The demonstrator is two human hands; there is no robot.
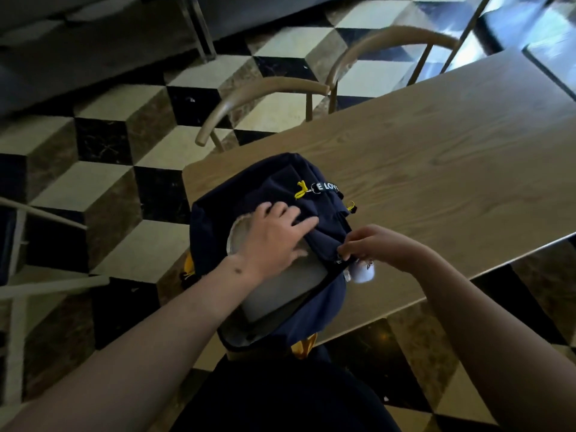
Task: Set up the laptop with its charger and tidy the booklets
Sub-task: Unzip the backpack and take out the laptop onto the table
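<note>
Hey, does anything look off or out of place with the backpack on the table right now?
The backpack sits at the very corner of the table, its open end hanging past the edge toward the person. A grey laptop pokes out of the opening. Nothing looks spilled or damaged.

**Wooden table with a backpack at its near corner**

A light wooden table (436, 157) with visible grain runs from the lower centre of the frame to the upper right. A navy backpack (274, 198) with yellow zipper pulls lies on its near-left corner, overhanging the near edge. A small white object (363, 272) sits just beside the backpack near the table's front edge.
</note>
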